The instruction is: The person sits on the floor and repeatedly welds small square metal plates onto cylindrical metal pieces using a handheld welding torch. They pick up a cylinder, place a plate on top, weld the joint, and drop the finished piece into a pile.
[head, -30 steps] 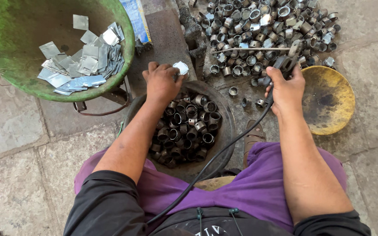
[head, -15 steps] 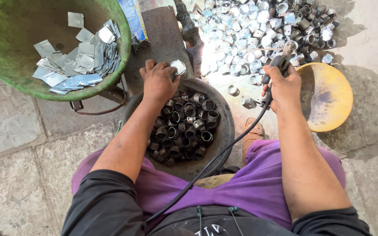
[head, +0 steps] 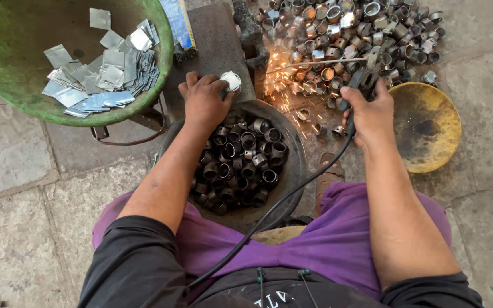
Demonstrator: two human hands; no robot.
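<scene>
My left hand holds a small shiny metal ring down on a dark flat block. My right hand grips a black welding electrode holder with a black cable trailing back over my lap. A thin welding rod sticks out leftward from the holder toward the ring. Orange sparks scatter on the ground between rod tip and ring. Below my left hand sits a dark round pan filled with several dark metal rings.
A green basin at upper left holds several flat shiny metal squares. A heap of loose metal rings lies on the ground at the top. A yellow dish sits right of my right hand. Stone paving surrounds everything.
The bright white weld flash of half a second ago has died down to scattered orange sparks. Both hands stay in nearly the same place.
</scene>
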